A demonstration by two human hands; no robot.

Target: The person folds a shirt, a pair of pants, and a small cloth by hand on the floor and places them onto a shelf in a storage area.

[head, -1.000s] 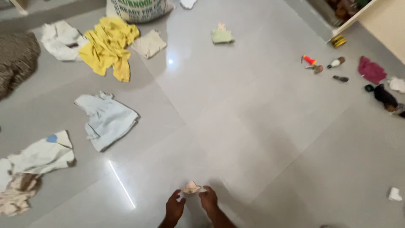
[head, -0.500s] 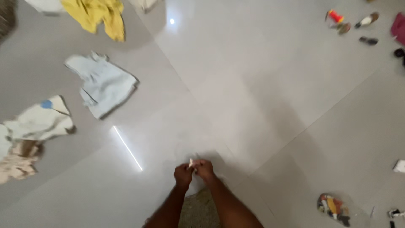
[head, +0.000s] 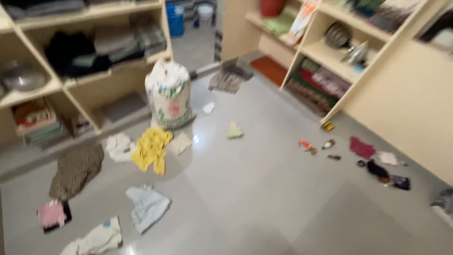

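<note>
Neither of my hands shows in the head view. The view looks across a grey tiled floor strewn with clothes. A yellow garment lies near the middle left, a pale blue one closer to me, a white one at the bottom left. A brown patterned cloth and a pink cloth lie further left. A small green folded piece sits in the middle of the floor.
A full white sack stands by wooden shelves holding folded clothes. More shelves run along the right wall. Small bottles, a dark red cloth and dark items lie at the right. A doorway opens at the back.
The camera has swung up from the floor in front of me to the room. My two hands, which were together on a small pale item, have left the view.
</note>
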